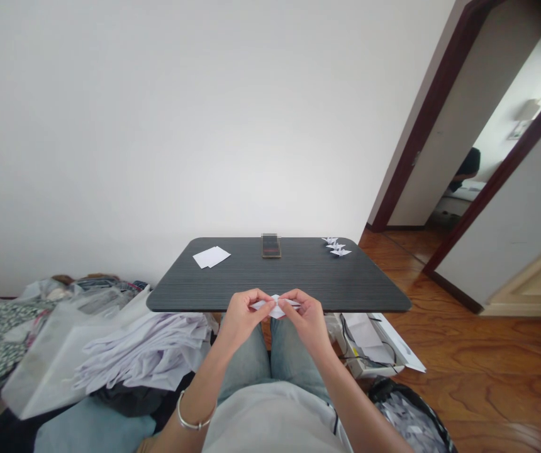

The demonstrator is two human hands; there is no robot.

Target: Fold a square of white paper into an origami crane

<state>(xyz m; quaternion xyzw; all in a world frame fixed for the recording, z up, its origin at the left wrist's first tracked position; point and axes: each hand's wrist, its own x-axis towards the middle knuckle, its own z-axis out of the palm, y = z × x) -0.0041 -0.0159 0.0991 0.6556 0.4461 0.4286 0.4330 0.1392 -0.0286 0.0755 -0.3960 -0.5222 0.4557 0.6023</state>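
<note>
A small piece of folded white paper (277,307) is held between both hands at the near edge of the dark table (251,283). My left hand (246,313) pinches its left side between thumb and fingers. On the other side, my right hand (307,314) pinches it the same way, with the two thumbs close together on top. Fingers cover parts of the paper's left and right ends. Three folded paper cranes (336,246) stand at the table's far right corner. Flat white sheets (212,257) lie at the far left, overlapping.
A clear-topped dark case (271,245) sits at the table's back middle, near the wall. Piled clothes (143,352) fill the floor on the left. At right are a box with papers and cables (369,343) and a black bag (412,415). Beyond the doorway, a person (467,167) is partly visible.
</note>
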